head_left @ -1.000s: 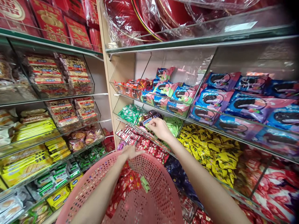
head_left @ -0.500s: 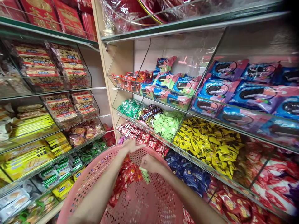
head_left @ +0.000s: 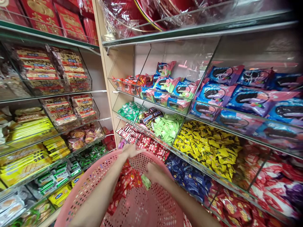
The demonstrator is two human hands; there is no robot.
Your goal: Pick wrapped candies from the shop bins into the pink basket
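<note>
Head view: we place the green packets (head_left: 146, 182) inside the pink basket (head_left: 139, 208), at 7 o'clock from our nearer right hand (head_left: 153, 173), long axis 11-to-5. Right grip curled, grasp unclear; left hand (head_left: 129, 151) at basket's 12 o'clock, fingers hidden, closure unclear.

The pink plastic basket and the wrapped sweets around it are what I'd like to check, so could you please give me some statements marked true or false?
1. The left hand is at the far rim of the pink plastic basket. True.
2. The right hand is among the yellow packets on the shelf. False: it is inside the basket, next to something light green.
3. Red packets lie in the basket. True.
4. The Snickers bar lies in the basket. False: it is on the shelf, beside the light-green packets.
5. The yellow packets are right of those light-green packets in the picture. True.
</note>
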